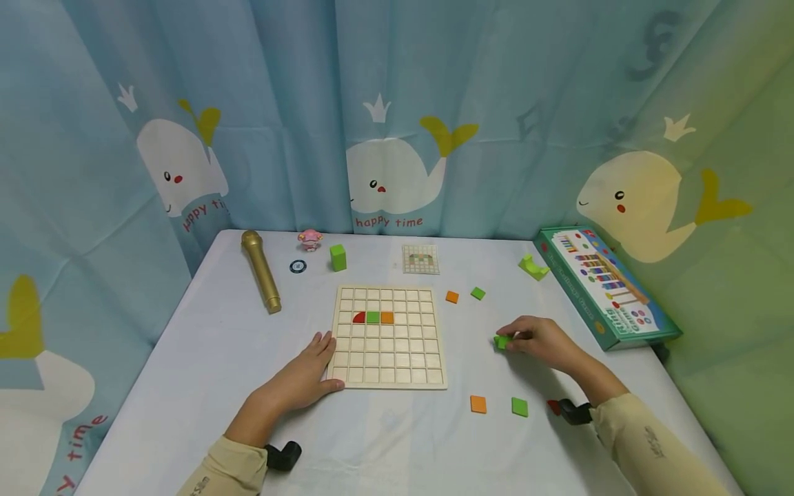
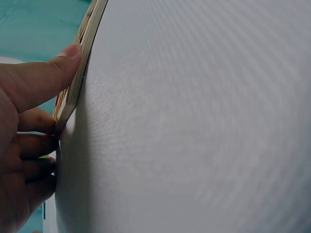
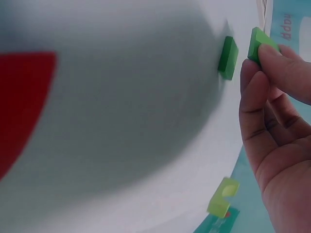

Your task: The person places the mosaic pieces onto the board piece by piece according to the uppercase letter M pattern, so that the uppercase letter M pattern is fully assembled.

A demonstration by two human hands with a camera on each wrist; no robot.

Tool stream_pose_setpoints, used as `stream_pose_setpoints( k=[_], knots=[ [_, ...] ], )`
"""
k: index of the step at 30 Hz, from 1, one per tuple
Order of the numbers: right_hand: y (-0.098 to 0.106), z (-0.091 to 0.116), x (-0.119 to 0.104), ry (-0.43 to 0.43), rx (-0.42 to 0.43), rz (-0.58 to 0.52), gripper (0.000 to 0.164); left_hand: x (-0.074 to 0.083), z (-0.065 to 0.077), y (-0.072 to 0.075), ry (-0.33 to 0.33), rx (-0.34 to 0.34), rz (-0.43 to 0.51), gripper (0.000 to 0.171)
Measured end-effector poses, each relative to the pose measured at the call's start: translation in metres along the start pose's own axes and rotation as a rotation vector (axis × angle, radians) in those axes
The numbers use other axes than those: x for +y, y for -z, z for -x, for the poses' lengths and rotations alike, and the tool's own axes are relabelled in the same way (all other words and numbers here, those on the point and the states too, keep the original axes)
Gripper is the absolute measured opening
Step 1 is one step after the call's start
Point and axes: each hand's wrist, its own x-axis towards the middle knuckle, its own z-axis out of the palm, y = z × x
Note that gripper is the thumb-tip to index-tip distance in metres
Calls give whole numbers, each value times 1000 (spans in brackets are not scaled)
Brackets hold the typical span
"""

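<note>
A pale wooden grid board lies on the white table. Near its upper left, a red quarter-round piece, a green square and an orange square sit side by side in one row. My left hand rests against the board's left edge, its thumb near the bottom corner; the left wrist view shows the thumb on the board's side. To the right of the board, my right hand pinches a green tile between thumb and fingers, above the table. Another green tile lies close by it.
Loose orange and green squares lie nearer me, with a red piece partly behind the right wrist camera. At the back are a pattern card, green block, gold microphone, green arch and game box.
</note>
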Motion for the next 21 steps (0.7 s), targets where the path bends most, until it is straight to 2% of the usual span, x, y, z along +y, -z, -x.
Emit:
stream_pose_setpoints(
  k=[5,21],
  knots=[
    [-3,-9,-4,30,15,14,24,0,0,0,-2,1,8,86],
    [-14,-35,-20,74,-8,25,26,-1,-1,-2,8,2,-7,87]
  ],
)
